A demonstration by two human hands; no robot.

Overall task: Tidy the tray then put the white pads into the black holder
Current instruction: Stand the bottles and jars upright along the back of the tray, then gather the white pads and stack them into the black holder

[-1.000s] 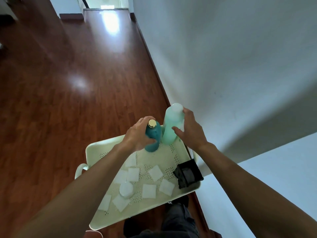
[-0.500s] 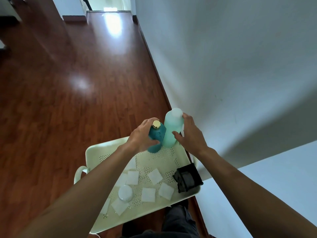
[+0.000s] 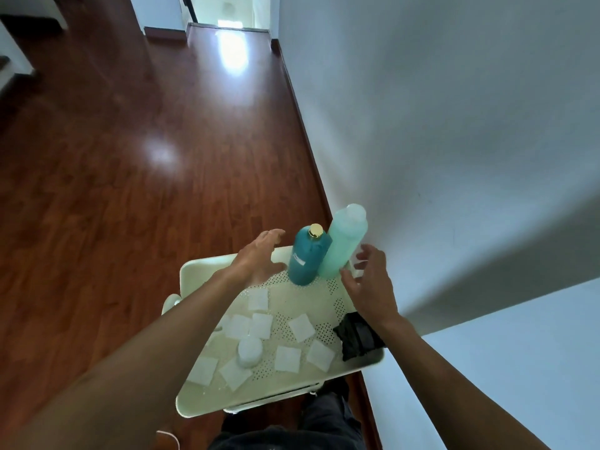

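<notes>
A cream perforated tray (image 3: 207, 267) holds several square white pads (image 3: 301, 327) scattered over its middle and near side. A dark teal bottle with a gold cap (image 3: 307, 254) and a taller pale green bottle (image 3: 344, 245) stand side by side at the tray's far right corner. The black holder (image 3: 357, 336) sits at the right edge, partly behind my right wrist. My left hand (image 3: 259, 258) hovers open just left of the teal bottle. My right hand (image 3: 370, 284) is open just right of the green bottle, touching neither.
A small white round jar (image 3: 249, 351) stands among the pads near my left forearm. The tray tops a cart pushed against a white wall (image 3: 454, 125) on the right. Dark wooden floor (image 3: 130, 157) stretches left and ahead.
Both hands have let go of the two bottles and pulled back a little with fingers spread. The bottles now stand on their own in the far right corner.
</notes>
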